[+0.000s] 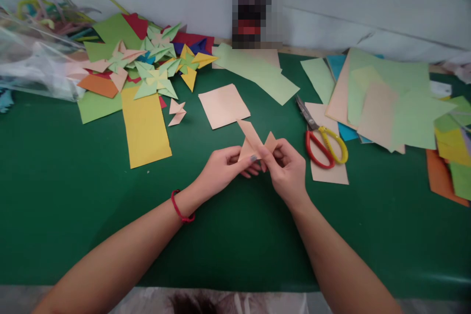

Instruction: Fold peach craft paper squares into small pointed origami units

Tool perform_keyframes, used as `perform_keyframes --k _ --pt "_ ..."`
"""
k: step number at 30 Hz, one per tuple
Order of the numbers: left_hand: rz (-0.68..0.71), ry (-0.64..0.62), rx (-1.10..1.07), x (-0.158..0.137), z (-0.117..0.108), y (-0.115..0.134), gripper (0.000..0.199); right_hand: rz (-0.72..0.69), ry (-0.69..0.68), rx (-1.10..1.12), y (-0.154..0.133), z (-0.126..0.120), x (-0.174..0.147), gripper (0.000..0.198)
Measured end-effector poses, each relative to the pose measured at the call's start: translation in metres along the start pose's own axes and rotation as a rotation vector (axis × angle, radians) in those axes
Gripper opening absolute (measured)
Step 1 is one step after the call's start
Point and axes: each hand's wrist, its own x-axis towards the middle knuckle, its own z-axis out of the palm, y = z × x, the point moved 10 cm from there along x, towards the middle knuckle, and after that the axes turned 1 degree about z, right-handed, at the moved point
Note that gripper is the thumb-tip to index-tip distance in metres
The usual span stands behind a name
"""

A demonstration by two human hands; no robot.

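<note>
Between my two hands is a small folded piece of peach paper [250, 141], held above the green table. My left hand [228, 164] pinches its left side, the thumb lying across the lower edge and the other fingers underneath. My right hand [287, 167] grips the right side, its thumb pressed on the folds. Just beyond lies a square of peach paper [224, 106], flat on the table. A small folded peach piece [177, 112] rests to the left of that square. Part of the held paper is hidden by my fingers.
Scissors [322, 140] with red and yellow handles lie right of my hands on a peach strip. Loose green and peach sheets [390, 103] overlap at the right. At the left are folded paper stars [158, 76], a yellow sheet [146, 127] and a clear plastic bag [37, 59].
</note>
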Motion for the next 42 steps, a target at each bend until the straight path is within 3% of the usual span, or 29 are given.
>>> perform_keyframes --k 9,24,34,42 --pt "0.052 0.068 0.075 -0.002 -0.008 0.007 0.025 0.006 -0.007 -0.014 0.002 0.001 -0.001 0.018" --pt "-0.031 0.016 -0.010 -0.001 -0.001 -0.006 0.033 0.004 0.001 -0.062 0.002 0.001 0.000 0.018" --pt "0.041 0.049 0.072 0.000 -0.006 0.001 0.027 -0.014 -0.044 -0.160 0.005 0.007 -0.003 0.016" --pt "-0.005 0.022 0.036 0.001 -0.002 -0.002 0.026 -0.050 -0.036 -0.206 -0.002 0.005 -0.004 0.015"
